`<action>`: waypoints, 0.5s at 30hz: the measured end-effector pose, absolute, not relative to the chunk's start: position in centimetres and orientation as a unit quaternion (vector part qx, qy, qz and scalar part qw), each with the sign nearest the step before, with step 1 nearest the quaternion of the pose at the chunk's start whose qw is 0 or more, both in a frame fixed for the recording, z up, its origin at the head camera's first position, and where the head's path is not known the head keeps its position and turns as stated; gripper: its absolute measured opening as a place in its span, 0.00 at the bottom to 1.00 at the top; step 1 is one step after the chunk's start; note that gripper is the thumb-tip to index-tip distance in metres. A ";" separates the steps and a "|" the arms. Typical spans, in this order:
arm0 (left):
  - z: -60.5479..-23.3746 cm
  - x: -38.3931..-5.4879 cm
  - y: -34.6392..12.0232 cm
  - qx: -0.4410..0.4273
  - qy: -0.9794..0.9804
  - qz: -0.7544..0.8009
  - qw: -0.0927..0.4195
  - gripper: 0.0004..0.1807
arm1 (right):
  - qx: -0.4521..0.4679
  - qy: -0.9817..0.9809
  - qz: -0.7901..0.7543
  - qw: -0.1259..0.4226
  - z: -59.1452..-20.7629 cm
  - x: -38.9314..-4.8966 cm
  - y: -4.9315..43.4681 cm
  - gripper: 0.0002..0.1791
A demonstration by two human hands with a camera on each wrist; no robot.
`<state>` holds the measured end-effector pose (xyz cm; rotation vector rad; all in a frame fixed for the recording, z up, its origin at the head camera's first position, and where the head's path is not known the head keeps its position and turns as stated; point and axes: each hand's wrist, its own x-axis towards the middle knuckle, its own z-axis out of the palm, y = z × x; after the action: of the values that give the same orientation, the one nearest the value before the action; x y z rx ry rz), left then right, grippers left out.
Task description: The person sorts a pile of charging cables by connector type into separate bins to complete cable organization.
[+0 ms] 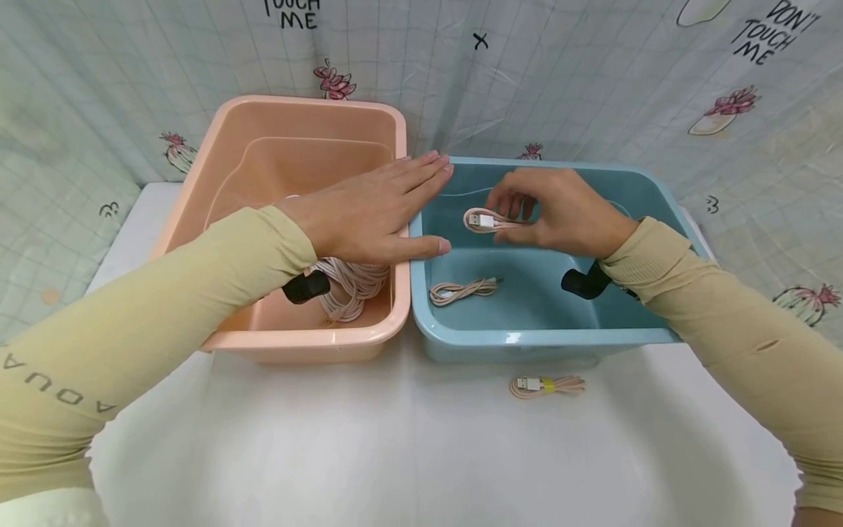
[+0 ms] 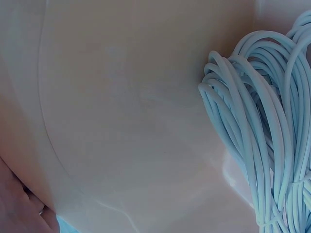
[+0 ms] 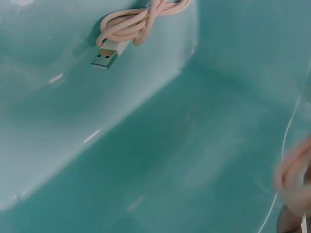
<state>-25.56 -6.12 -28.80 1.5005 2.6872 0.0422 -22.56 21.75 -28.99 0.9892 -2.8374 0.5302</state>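
Note:
My right hand [image 1: 560,208] pinches a coiled pink USB cable [image 1: 484,220] above the blue bin [image 1: 546,338]. In the right wrist view, part of that held cable [image 3: 293,182] shows blurred at the right edge. A second coiled USB cable [image 1: 462,290] lies inside the blue bin, its plug [image 3: 104,58] visible in the right wrist view. My left hand [image 1: 382,208] has its fingers straight, over the rims where the peach bin [image 1: 303,338] and the blue bin meet; it holds nothing. Under my left wrist, bundled pale cables [image 2: 257,111] lie in the peach bin.
One more coiled USB cable [image 1: 546,386], with a yellow tie around it, lies on the white table [image 1: 316,446] in front of the blue bin. The bins stand side by side. A printed curtain [image 1: 448,80] hangs behind them.

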 end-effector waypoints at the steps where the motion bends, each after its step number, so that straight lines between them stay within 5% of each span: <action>1: -28.8 -25.6 -6.1 0.487 0.873 0.013 0.032 0.52 | 0.322 -0.930 0.174 0.044 -29.0 -22.6 21.7 0.20; 15: -28.9 -25.5 -6.1 0.487 0.873 0.015 0.028 0.52 | 0.321 -0.931 0.166 0.051 -29.1 -22.3 21.6 0.20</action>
<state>-25.47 -6.13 -28.91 1.5040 2.6931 0.0458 -22.33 21.57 -29.11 0.9779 -2.8331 0.5039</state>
